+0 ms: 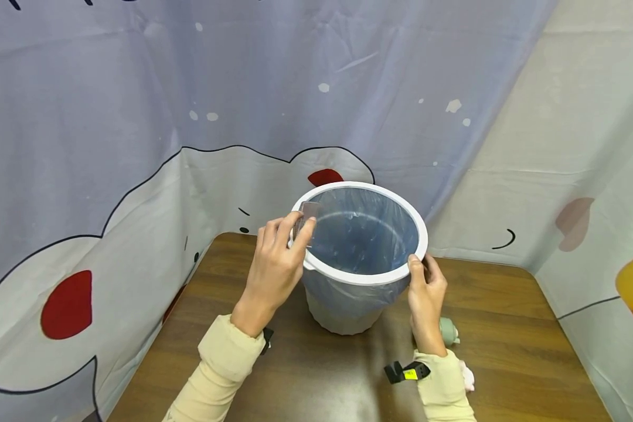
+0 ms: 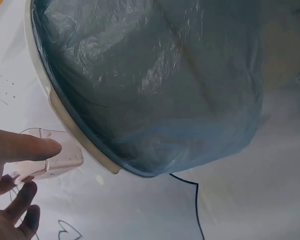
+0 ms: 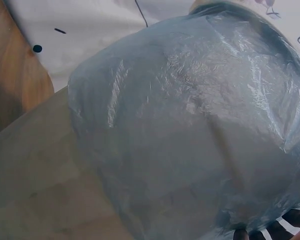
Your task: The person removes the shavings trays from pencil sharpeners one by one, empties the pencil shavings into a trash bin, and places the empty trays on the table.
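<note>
A round wastebasket (image 1: pixel 340 321) stands upright on the table, its white ring rim (image 1: pixel 366 279) uppermost. A bluish translucent plastic bag (image 1: pixel 366 237) lines it and hangs out below the rim. At the rim's left side, my left hand (image 1: pixel 275 258) pinches a small clear, pinkish plastic box (image 2: pixel 65 156) between thumb and fingers. In the left wrist view that box overlaps the rim's outer edge. My right hand (image 1: pixel 427 293) grips the rim at the front right, thumb on top and fingers underneath. Only dark fingertips (image 3: pixel 277 231) of it show in the right wrist view, against the bag.
The brown wooden table (image 1: pixel 506 328) carries a green object (image 1: pixel 447 331) beside my right wrist. A pinkish-white crumpled thing (image 1: pixel 467 376) lies partly behind the right sleeve. A printed cloth curtain (image 1: pixel 274 88) hangs behind and at both sides of the table.
</note>
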Tool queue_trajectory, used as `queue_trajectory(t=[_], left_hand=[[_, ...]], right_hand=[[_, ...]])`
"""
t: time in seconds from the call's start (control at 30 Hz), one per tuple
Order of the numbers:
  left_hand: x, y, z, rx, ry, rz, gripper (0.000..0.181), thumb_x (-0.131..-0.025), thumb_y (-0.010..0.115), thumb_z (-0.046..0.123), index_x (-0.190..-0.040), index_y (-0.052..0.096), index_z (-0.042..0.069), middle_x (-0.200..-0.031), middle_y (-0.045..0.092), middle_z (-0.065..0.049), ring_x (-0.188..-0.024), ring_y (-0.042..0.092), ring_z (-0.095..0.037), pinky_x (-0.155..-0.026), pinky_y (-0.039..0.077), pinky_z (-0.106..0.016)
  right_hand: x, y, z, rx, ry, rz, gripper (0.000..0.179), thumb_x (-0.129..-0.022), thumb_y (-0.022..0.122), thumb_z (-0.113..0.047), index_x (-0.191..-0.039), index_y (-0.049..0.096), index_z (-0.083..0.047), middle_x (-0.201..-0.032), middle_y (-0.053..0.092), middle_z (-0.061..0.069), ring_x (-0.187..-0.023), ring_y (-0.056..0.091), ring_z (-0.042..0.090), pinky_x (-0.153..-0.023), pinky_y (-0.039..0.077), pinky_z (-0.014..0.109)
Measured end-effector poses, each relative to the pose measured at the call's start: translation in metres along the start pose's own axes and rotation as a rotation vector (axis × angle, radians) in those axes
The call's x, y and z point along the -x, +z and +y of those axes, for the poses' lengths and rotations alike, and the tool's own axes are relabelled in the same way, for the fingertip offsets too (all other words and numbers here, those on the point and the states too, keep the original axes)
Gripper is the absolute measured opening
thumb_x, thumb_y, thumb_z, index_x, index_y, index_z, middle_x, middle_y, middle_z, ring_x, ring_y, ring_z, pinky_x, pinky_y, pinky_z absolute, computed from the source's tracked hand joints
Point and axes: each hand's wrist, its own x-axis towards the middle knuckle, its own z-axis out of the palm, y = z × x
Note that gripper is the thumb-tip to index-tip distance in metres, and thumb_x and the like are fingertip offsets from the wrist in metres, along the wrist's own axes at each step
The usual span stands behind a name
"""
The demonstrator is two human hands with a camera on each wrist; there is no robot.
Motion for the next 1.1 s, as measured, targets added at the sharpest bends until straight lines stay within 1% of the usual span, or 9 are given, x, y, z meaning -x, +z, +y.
queue_trajectory(t=[0.1,0.23,0.43,0.53,0.63,0.73,0.9,1.03,1.1], left_hand=[[0.003,0.001,0.0,0.054,-0.037,0.042,0.038,-0.078,0.064,-0.003,-0.115,0.058,0.003,-0.113,0.052,-0.018,-0.088,0.049,-0.034,-0.068,0.041,-0.04],[0.006,0.002,-0.001,0.129,-0.093,0.06,0.045,-0.073,0.071,-0.003,-0.116,0.057,0.001,-0.112,0.052,-0.02,-0.087,0.049,-0.033,-0.072,0.043,-0.039],[0.01,0.001,0.0,0.257,-0.228,0.064,0.056,-0.067,0.079,0.001,-0.117,0.054,-0.002,-0.109,0.05,-0.02,-0.092,0.052,-0.03,-0.076,0.049,-0.036],[0.011,0.0,0.002,0.308,-0.301,0.073,0.056,-0.067,0.079,0.004,-0.117,0.053,-0.002,-0.108,0.05,-0.019,-0.092,0.053,-0.027,-0.076,0.052,-0.034],[0.013,-0.002,0.003,0.355,-0.369,0.085,0.056,-0.067,0.08,0.007,-0.116,0.054,-0.001,-0.107,0.05,-0.017,-0.087,0.055,-0.024,-0.073,0.052,-0.033],[0.014,-0.003,0.004,0.41,-0.432,0.085,0.059,-0.065,0.081,0.009,-0.117,0.054,0.001,-0.108,0.052,-0.014,-0.083,0.056,-0.023,-0.069,0.052,-0.033],[0.018,-0.004,0.003,0.486,-0.507,0.073,0.062,-0.064,0.083,0.012,-0.118,0.054,0.004,-0.109,0.053,-0.01,-0.083,0.058,-0.022,-0.067,0.053,-0.032],[0.021,-0.005,0.002,0.537,-0.556,0.07,0.061,-0.065,0.083,0.015,-0.118,0.055,0.005,-0.111,0.054,-0.007,-0.085,0.059,-0.019,-0.068,0.053,-0.03],[0.022,-0.005,0.002,0.582,-0.586,0.066,0.061,-0.065,0.083,0.016,-0.118,0.055,0.006,-0.111,0.055,-0.007,-0.087,0.06,-0.018,-0.069,0.052,-0.028]], right_hand=[[-0.001,0.0,0.001,0.01,0.003,-0.003,0.037,-0.088,0.057,-0.022,-0.119,0.059,-0.001,-0.093,0.059,-0.006,-0.089,0.055,0.01,-0.076,0.045,0.014],[-0.001,-0.001,0.001,0.01,0.013,0.0,0.038,-0.089,0.056,-0.022,-0.12,0.058,-0.001,-0.095,0.058,-0.005,-0.091,0.054,0.01,-0.077,0.045,0.013],[0.0,0.0,0.0,0.034,0.018,0.006,0.039,-0.089,0.056,-0.023,-0.121,0.058,-0.002,-0.096,0.058,-0.002,-0.091,0.053,0.01,-0.077,0.044,0.013],[0.001,0.0,0.0,0.046,0.016,0.007,0.039,-0.09,0.055,-0.024,-0.122,0.057,-0.001,-0.101,0.057,0.004,-0.092,0.053,0.01,-0.078,0.044,0.013],[0.001,0.001,-0.001,0.048,0.016,0.003,0.041,-0.09,0.054,-0.024,-0.123,0.055,-0.001,-0.106,0.057,0.008,-0.094,0.053,0.01,-0.08,0.043,0.013],[0.002,0.001,-0.001,0.048,0.013,0.002,0.041,-0.09,0.054,-0.024,-0.124,0.055,-0.001,-0.107,0.057,0.01,-0.094,0.053,0.01,-0.079,0.043,0.012],[0.001,0.001,0.0,0.043,0.006,0.007,0.04,-0.09,0.054,-0.024,-0.123,0.056,-0.001,-0.103,0.057,0.006,-0.093,0.053,0.01,-0.078,0.044,0.012],[0.001,0.0,0.0,0.053,0.001,0.006,0.04,-0.09,0.054,-0.023,-0.124,0.055,-0.002,-0.104,0.057,0.006,-0.092,0.052,0.009,-0.078,0.043,0.012],[0.002,0.001,0.0,0.067,-0.006,0.008,0.04,-0.091,0.053,-0.024,-0.124,0.056,-0.001,-0.104,0.057,0.007,-0.092,0.052,0.009,-0.078,0.043,0.012]])
